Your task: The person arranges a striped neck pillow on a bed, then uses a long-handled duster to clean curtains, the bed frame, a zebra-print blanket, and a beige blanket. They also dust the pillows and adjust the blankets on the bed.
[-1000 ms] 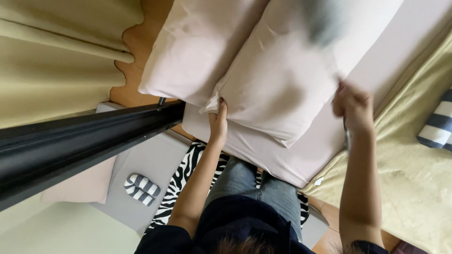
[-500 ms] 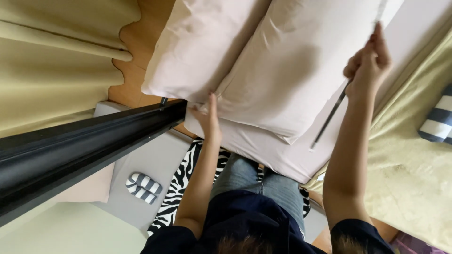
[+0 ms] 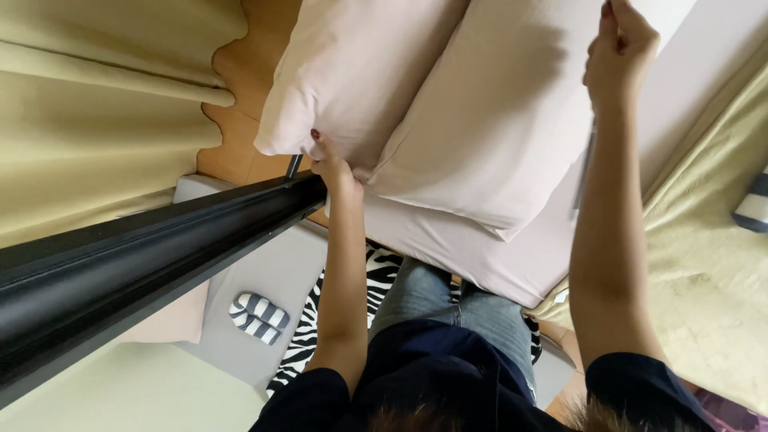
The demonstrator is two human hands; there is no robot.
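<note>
Bedroom floor lies nearest to us: a zebra-striped rug [image 3: 320, 320] under our legs, a pair of striped slippers [image 3: 256, 317] on the grey mat to the left, and a black bar [image 3: 152, 256] slanting across the left side of the view. Olive curtains [image 3: 104, 112] hang further left, and an olive blanket [image 3: 704, 264] covers the right part of the bed.

Past our knees comes the pale sheet on the mattress [image 3: 480, 256], and on it two pale pink pillows side by side. Our left hand [image 3: 332, 164] has its fingertips pinching the near corner of the left pillow [image 3: 352, 72]. Our right hand [image 3: 620, 48] is raised at the far right edge of the right pillow [image 3: 496, 120]; the fingers are curled together, but we cannot tell what they grip.

We judge the bed-making well along: both pillows already sit at the head and the sheet looks smooth, so only small straightening of the pillows seems left, and the blanket is not yet drawn up.

Against half a second ago, our left hand has moved from lying flat between the pillows to the left pillow's corner, and our right hand has climbed further away.
</note>
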